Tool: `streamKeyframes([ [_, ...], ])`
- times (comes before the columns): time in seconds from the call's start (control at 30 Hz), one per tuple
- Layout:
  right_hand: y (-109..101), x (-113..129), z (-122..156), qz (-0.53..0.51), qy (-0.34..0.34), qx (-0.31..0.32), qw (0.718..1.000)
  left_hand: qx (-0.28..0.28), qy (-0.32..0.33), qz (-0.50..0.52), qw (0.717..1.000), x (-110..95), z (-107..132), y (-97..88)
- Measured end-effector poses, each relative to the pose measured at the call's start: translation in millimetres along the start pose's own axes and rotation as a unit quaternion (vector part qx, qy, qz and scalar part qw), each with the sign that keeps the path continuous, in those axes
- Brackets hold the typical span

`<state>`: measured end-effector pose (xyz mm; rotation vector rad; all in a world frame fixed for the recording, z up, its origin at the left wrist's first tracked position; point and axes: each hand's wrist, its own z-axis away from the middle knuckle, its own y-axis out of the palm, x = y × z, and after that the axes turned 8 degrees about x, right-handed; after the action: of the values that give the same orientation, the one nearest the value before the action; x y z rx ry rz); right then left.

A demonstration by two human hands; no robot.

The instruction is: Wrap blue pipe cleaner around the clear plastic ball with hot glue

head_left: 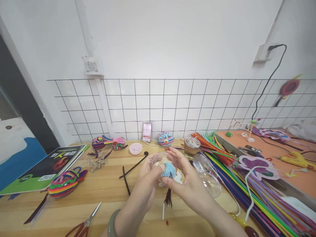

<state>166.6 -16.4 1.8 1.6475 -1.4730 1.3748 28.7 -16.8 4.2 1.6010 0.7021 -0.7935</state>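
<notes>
In the middle, my left hand [149, 182] and my right hand [186, 179] are closed together around a clear rounded plastic shell [161, 158]. A coiled light-blue disc [169, 169] lies against the shell under my thumbs. From the disc hangs a dark tassel [168, 198]. My palms hide part of the shell. Two dark brown pipe cleaners [133, 165] lie on the wooden table beside my left hand. Clear plastic half shells [209, 184] rest to the right of my right hand. Below the tassel is a small white stick [163, 211].
Red-handled scissors [85, 227] lie front left, near a striped fish-like ornament [63, 185] and books [46, 164]. Behind are a pink bowl [135, 148], a phone [147, 132] and a drink cup [192, 146]. Bundled pipe cleaners [264, 204] and a yellow glue gun [296, 160] are at right.
</notes>
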Motion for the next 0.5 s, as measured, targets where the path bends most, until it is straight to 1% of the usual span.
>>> streamKeyframes([
  [0.07, -12.7, 1.9, -3.0, -0.045, 0.004, 0.053, 0.998, 0.012, -0.002, 0.003, 1.000, -4.6, -3.4, -2.4],
  [0.1, -21.1, 2.1, -5.4, -0.062, 0.004, 0.064, 0.996, 0.009, 0.003, 0.003, 1.000, -8.0, -5.4, -4.2],
  [0.13, -30.5, 1.1, -8.5, -0.060, 0.004, 0.052, 0.997, 0.008, 0.003, 0.000, 1.000, -11.8, -7.4, -6.4],
  [0.17, -40.1, -1.3, -12.2, -0.031, 0.008, 0.016, 0.999, 0.004, 0.014, -0.009, 1.000, -16.0, -9.2, -8.9],
  [0.2, -49.3, -5.5, -16.2, 0.019, 0.016, -0.027, 0.999, -0.002, 0.026, -0.015, 1.000, -20.3, -10.8, -11.5],
  [0.23, -57.5, -11.3, -20.3, 0.098, 0.034, -0.059, 0.993, -0.008, 0.040, -0.025, 0.999, -24.5, -12.1, -14.1],
  [0.27, -64.0, -18.7, -24.1, 0.201, 0.069, -0.060, 0.975, -0.010, 0.054, -0.032, 0.998, -28.3, -12.9, -16.4],
  [0.3, -68.4, -27.1, -27.4, 0.238, 0.094, -0.057, 0.965, -0.010, 0.057, -0.040, 0.998, -31.6, -13.4, -18.3],
  [0.33, -70.5, -36.0, -29.9, 0.261, 0.114, -0.051, 0.957, -0.010, 0.058, -0.047, 0.997, -34.2, -13.5, -19.7],
  [0.4, -67.7, -53.0, -31.8, 0.297, 0.141, -0.038, 0.944, -0.011, 0.052, -0.053, 0.997, -37.1, -13.1, -20.8],
  [0.43, -63.5, -60.2, -31.2, 0.308, 0.145, -0.034, 0.940, -0.013, 0.050, -0.054, 0.997, -37.6, -12.7, -20.7],
  [0.5, -52.3, -70.6, -27.5, 0.322, 0.129, -0.028, 0.938, -0.013, 0.047, -0.050, 0.998, -36.8, -12.2, -19.7],
])
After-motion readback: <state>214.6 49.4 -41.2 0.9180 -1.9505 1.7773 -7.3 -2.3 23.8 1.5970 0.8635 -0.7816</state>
